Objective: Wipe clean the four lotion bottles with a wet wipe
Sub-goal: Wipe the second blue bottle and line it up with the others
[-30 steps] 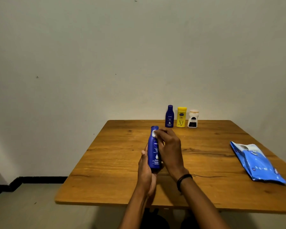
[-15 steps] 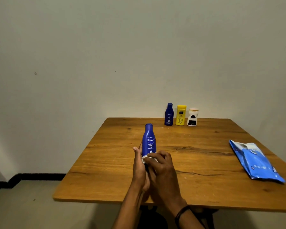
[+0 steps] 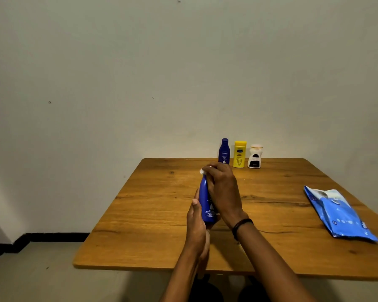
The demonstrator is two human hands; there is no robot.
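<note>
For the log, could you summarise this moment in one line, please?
left hand: grips large blue lotion bottle | right hand: holds wet wipe at its top | wipes pack: on table

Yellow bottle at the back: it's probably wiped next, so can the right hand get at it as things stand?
Probably yes: only bare table lies between the right hand and the yellow bottle, though that hand is busy holding the wet wipe on top of the big blue bottle.

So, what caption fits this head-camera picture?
Left hand holds a blue lotion bottle; right hand presses a wet wipe on its top.
</note>
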